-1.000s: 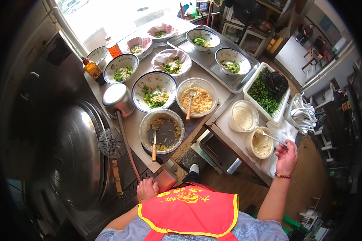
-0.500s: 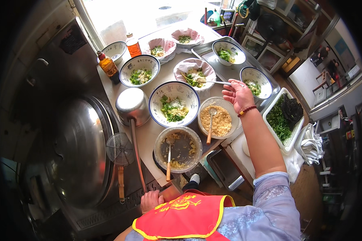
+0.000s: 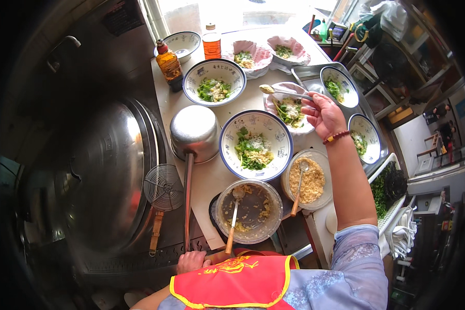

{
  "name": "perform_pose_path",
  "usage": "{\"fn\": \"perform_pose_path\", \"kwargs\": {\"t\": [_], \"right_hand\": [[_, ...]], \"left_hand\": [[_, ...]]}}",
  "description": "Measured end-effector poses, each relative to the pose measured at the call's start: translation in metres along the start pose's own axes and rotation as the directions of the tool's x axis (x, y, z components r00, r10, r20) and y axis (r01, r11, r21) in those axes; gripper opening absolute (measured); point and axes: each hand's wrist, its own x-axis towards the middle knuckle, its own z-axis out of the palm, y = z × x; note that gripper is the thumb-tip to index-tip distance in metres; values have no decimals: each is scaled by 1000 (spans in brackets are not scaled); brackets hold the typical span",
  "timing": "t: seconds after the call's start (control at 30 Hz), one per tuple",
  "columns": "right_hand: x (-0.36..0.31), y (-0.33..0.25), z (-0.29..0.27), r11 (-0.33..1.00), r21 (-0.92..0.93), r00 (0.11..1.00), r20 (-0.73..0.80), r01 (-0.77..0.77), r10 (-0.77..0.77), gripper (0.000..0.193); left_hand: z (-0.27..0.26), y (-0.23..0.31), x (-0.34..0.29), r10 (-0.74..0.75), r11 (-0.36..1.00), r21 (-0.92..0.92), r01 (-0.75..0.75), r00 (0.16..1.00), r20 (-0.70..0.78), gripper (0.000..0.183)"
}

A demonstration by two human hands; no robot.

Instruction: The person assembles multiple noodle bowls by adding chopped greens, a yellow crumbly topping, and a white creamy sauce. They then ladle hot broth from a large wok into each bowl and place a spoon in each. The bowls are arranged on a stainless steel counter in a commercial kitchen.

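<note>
Right hand is holding a metal spoon; its grip is clamped on the handle end, thumb and fingers together. Spoon is pointing left, pale paste sitting on its tip, and is reaching across the lined bowl, with the tip over that bowl's far-left rim. Lined bowl is holding greens with white bits on top.

Left hand is lying low by the body, next to the long handle of the upside-down pot. View's poor there: can't tell whether its grip is closed on anything.

Worktop layout: large patterned bowl is sitting just nearer than the lined one, also holding greens. Crumb tub is standing to the right of the scraps tub; each is carrying a wooden-handled spoon. Two bottles are standing toward the far left, one dark amber, one orange. Metal tray on the right is carrying two more bowls of greens. White basket is showing beyond the right forearm, holding dark greens. Wire strainer is lying left of the pot handle.
</note>
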Motion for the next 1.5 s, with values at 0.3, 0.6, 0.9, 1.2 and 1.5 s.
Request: {"fn": "perform_pose_path", "kwargs": {"t": [0.3,0.6,0.9,1.2,1.5], "right_hand": [[40,45,113,963,-264,987,130,-61,98,23],[-13,15,64,996,-35,986,142,-81,85,23],[-155,28,18,288,-527,575,533,799,-620,16],[-341,28,-113,727,-440,532,-496,528,-686,18],[-563,104,-224,819,-531,114,-820,215,-561,17]], "left_hand": [[2,-3,-2,-4,1000,-25,3,1000,-22,35],[5,-2,-2,79,996,-19,-83,982,-169,32],[8,-1,-3,48,999,-6,-50,989,-142,30],[32,-22,-9,134,991,11,-134,988,-80,27],[32,-21,-10,192,981,32,-190,980,-61,22]]}}
